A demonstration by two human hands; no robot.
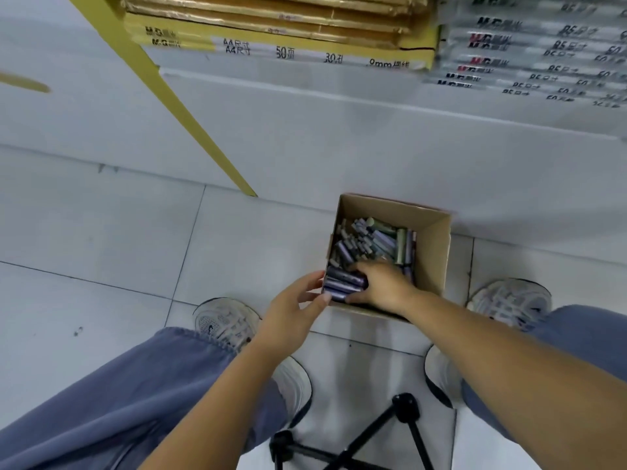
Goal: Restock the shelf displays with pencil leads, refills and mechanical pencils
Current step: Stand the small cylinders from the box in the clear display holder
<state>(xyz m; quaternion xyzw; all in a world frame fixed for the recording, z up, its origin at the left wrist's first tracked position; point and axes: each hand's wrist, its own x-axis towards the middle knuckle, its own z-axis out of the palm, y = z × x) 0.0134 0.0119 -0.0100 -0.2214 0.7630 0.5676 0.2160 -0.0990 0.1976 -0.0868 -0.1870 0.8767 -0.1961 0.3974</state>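
The right hand (383, 283) is curling its fingers round purple tubes (342, 283) in the near left corner of the box (437, 252). The tubes are lying left to right. The left hand (291, 307) is touching the box there, fingers open.

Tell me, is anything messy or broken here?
Yes, a bit: the tubes in the cardboard box lie jumbled, pointing every way instead of in rows. Nothing has spilled onto the floor.
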